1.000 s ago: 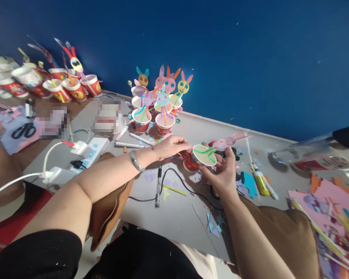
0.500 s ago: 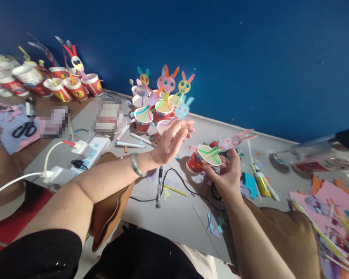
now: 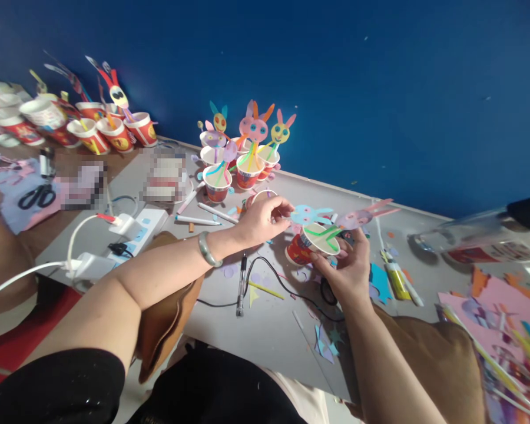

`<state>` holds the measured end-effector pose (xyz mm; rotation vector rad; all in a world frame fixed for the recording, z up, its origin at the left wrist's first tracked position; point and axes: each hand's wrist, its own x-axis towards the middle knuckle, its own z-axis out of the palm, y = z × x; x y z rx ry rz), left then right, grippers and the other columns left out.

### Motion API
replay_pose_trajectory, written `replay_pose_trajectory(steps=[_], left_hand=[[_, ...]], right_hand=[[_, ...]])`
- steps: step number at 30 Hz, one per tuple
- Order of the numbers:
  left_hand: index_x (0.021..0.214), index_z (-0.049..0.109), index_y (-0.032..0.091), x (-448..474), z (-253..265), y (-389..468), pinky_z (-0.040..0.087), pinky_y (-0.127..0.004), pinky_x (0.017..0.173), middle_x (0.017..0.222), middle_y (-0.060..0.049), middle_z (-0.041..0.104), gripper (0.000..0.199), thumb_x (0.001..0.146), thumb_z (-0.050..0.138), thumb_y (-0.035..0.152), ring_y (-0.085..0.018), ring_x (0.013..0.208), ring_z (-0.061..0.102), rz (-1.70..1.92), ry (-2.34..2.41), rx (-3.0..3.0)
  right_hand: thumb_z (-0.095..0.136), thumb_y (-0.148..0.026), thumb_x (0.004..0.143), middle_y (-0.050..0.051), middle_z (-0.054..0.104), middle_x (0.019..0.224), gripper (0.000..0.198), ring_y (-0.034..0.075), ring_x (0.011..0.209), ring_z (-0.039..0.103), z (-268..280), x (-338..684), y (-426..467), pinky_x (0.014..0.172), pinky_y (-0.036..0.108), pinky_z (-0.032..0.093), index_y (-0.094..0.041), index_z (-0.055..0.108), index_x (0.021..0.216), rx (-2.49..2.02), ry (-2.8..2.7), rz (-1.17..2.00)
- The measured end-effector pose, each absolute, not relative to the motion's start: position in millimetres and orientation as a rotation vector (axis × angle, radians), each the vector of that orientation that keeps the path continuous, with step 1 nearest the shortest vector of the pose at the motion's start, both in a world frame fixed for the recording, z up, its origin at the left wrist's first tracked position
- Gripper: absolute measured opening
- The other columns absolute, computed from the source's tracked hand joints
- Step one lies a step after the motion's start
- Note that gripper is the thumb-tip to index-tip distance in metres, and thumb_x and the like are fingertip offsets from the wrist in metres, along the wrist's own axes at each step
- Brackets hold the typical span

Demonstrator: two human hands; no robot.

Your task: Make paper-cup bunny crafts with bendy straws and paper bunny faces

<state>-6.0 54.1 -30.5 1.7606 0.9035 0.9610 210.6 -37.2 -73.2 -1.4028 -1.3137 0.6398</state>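
Observation:
My right hand (image 3: 347,265) is closed around the rim side of a red paper cup (image 3: 297,251), which tilts toward me. Green strips inside it lead to a pinkish-purple paper rabbit head (image 3: 355,219) that leans right. My left hand (image 3: 267,221), with a bangle on the wrist, has its fingers curled in front of another paper cup (image 3: 265,195); what they grip is hidden. A light-blue paper rabbit head (image 3: 309,214) lies tipped between the hands, just past my left fingertips. Behind stand several cups (image 3: 249,176) with coloured rabbit heads.
A black pen (image 3: 241,288), a dark cable (image 3: 287,288) and paper scraps lie in front. Markers (image 3: 198,219) and a power strip (image 3: 139,232) are left. A glue tube (image 3: 397,281), a clear bottle (image 3: 463,238) and pink paper (image 3: 512,300) are right. More cups (image 3: 143,129) stand far left.
My left hand's fingers have curled in. The light-blue rabbit head has swung down and right, and its cup has shifted right. My right hand and its cup have moved slightly right.

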Motion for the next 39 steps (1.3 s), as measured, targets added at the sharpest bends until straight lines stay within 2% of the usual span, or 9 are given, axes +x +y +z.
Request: replay_pose_trajectory(steps=[3, 10, 15, 19, 21, 26, 30, 33, 39], left_hand=[[0.093, 0.061, 0.018, -8.9, -30.1, 56.8, 0.053, -0.029, 0.078, 0.097, -0.005, 0.07, 0.019, 0.076, 0.063, 0.01, -0.012, 0.079, 0.06, 0.967, 0.945, 1.897], [0.1, 0.058, 0.02, -13.7, -37.3, 59.5, 0.046, -0.039, 0.095, 0.108, -0.008, 0.068, 0.037, 0.072, 0.05, -0.002, -0.023, 0.108, 0.061, 0.892, 1.103, 2.346], [0.106, 0.057, 0.019, -17.2, -39.2, 61.2, 0.04, -0.046, 0.1, 0.107, -0.009, 0.068, 0.041, 0.075, 0.046, -0.004, -0.026, 0.107, 0.061, 0.844, 1.275, 2.48], [0.11, 0.056, 0.018, -19.5, -41.1, 66.6, 0.042, -0.043, 0.1, 0.113, -0.011, 0.068, 0.042, 0.078, 0.042, -0.006, -0.026, 0.113, 0.06, 0.843, 1.337, 2.49], [0.11, 0.055, 0.018, -20.8, -42.1, 70.7, 0.045, -0.038, 0.095, 0.117, -0.011, 0.067, 0.04, 0.08, 0.042, -0.005, -0.024, 0.115, 0.061, 0.86, 1.363, 2.487], [0.114, 0.056, 0.021, -24.7, -39.3, 78.6, 0.051, -0.033, 0.08, 0.118, -0.01, 0.067, 0.035, 0.086, 0.045, 0.002, -0.022, 0.1, 0.066, 0.826, 1.471, 2.422], [0.118, 0.056, 0.02, -25.7, -36.2, 79.1, 0.053, -0.033, 0.081, 0.121, -0.01, 0.067, 0.033, 0.088, 0.052, 0.007, -0.024, 0.106, 0.066, 0.813, 1.551, 2.408], [0.12, 0.056, 0.019, -25.1, -35.6, 79.7, 0.054, -0.035, 0.083, 0.116, -0.01, 0.069, 0.031, 0.09, 0.053, 0.01, -0.025, 0.105, 0.067, 0.821, 1.613, 2.383], [0.109, 0.058, 0.018, -26.5, -35.8, 86.8, 0.052, -0.037, 0.091, 0.11, -0.01, 0.069, 0.021, 0.089, 0.059, 0.011, -0.024, 0.107, 0.065, 0.877, 1.643, 2.319]], right_hand=[[0.087, -0.044, 0.068, 0.01, 0.07, 0.114, 0.1, 0.029, 0.104, 0.072, -74.2, 212.5, -36.9, 0.097, 0.051, 0.056, -0.024, 0.034, 0.151, -1.404, -1.336, 0.637], [0.088, -0.042, 0.068, 0.012, 0.068, 0.12, 0.101, 0.029, 0.109, 0.07, -76.4, 216.0, -36.0, 0.097, 0.049, 0.057, -0.025, 0.034, 0.151, -1.404, -1.307, 0.67], [0.088, -0.044, 0.067, 0.012, 0.067, 0.119, 0.098, 0.029, 0.105, 0.071, -74.4, 213.1, -34.9, 0.094, 0.049, 0.058, -0.024, 0.038, 0.149, -1.397, -1.299, 0.646], [0.087, -0.044, 0.067, 0.012, 0.069, 0.116, 0.099, 0.028, 0.101, 0.073, -73.4, 212.6, -34.3, 0.09, 0.046, 0.06, -0.023, 0.037, 0.149, -1.405, -1.29, 0.662], [0.087, -0.044, 0.066, 0.013, 0.069, 0.117, 0.1, 0.028, 0.1, 0.073, -73.6, 213.1, -33.9, 0.088, 0.045, 0.06, -0.022, 0.036, 0.149, -1.399, -1.28, 0.672], [0.088, -0.044, 0.065, 0.014, 0.069, 0.119, 0.102, 0.029, 0.103, 0.072, -74.8, 214.5, -32.5, 0.09, 0.045, 0.059, -0.021, 0.036, 0.15, -1.398, -1.274, 0.663], [0.088, -0.042, 0.065, 0.014, 0.068, 0.121, 0.099, 0.028, 0.105, 0.071, -75.3, 215.2, -31.6, 0.092, 0.045, 0.058, -0.022, 0.038, 0.148, -1.386, -1.286, 0.645], [0.088, -0.042, 0.065, 0.015, 0.066, 0.123, 0.099, 0.029, 0.108, 0.069, -75.8, 214.8, -31.3, 0.092, 0.045, 0.058, -0.021, 0.038, 0.148, -1.376, -1.283, 0.639], [0.086, -0.047, 0.063, 0.014, 0.065, 0.12, 0.101, 0.029, 0.108, 0.068, -75.1, 212.7, -32.1, 0.086, 0.042, 0.058, -0.019, 0.038, 0.149, -1.449, -1.288, 0.569]])
